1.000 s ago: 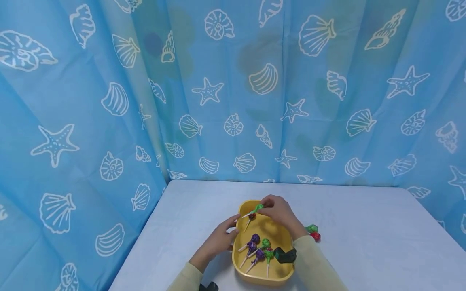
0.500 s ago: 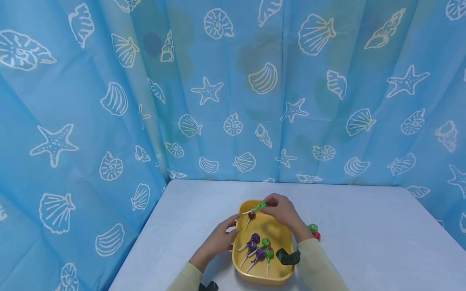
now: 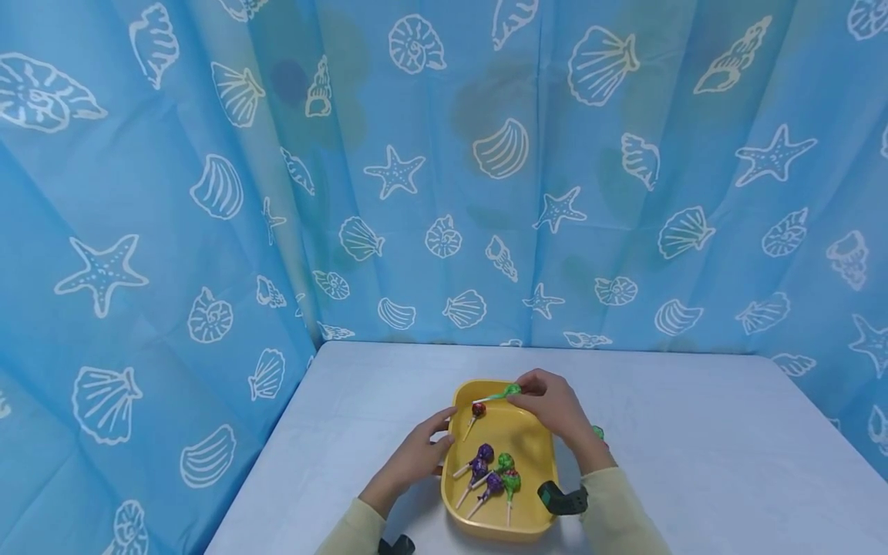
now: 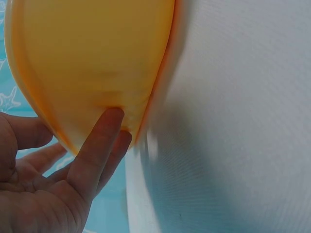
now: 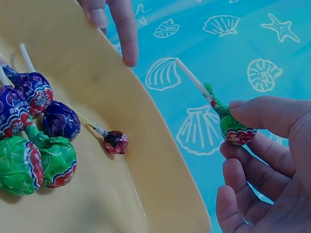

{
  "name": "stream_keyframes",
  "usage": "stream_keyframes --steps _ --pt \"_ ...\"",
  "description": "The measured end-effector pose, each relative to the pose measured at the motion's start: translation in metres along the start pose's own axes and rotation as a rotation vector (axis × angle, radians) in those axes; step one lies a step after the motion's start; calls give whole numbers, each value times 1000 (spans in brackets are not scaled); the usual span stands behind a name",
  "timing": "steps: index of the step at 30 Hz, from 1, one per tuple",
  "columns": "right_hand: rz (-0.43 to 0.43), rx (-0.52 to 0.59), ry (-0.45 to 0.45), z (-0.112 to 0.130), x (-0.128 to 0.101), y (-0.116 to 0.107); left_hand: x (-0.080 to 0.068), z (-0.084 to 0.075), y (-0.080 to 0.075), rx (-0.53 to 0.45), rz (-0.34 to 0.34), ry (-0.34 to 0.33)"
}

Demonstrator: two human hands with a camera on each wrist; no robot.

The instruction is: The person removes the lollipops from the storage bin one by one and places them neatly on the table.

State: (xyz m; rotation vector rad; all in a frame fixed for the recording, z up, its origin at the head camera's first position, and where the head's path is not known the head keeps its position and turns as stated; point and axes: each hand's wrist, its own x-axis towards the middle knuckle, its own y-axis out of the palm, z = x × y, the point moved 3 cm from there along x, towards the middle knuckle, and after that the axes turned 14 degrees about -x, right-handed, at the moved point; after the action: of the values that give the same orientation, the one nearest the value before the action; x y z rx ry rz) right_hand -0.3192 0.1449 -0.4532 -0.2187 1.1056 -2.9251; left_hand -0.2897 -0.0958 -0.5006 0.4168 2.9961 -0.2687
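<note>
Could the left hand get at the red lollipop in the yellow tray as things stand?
Likely yes: the left hand touches the yellow tray close by, and nothing covers the red lollipop. The hand would first have to clear the rim; the green lollipop in the right hand doesn't seem to block it.

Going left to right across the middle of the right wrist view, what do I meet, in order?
Pile of purple and green wrapped ball-shaped lollipops, small dark-red wrapped lollipop, curved yellow tray rim, green wrapped ball-shaped lollipop, right hand pinching it.
</note>
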Motion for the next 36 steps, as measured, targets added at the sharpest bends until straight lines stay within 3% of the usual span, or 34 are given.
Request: stream_keyframes --steps 36 --pt "-78 -47 188 -21 -40 -31 1 1 2 8 -12 -12"
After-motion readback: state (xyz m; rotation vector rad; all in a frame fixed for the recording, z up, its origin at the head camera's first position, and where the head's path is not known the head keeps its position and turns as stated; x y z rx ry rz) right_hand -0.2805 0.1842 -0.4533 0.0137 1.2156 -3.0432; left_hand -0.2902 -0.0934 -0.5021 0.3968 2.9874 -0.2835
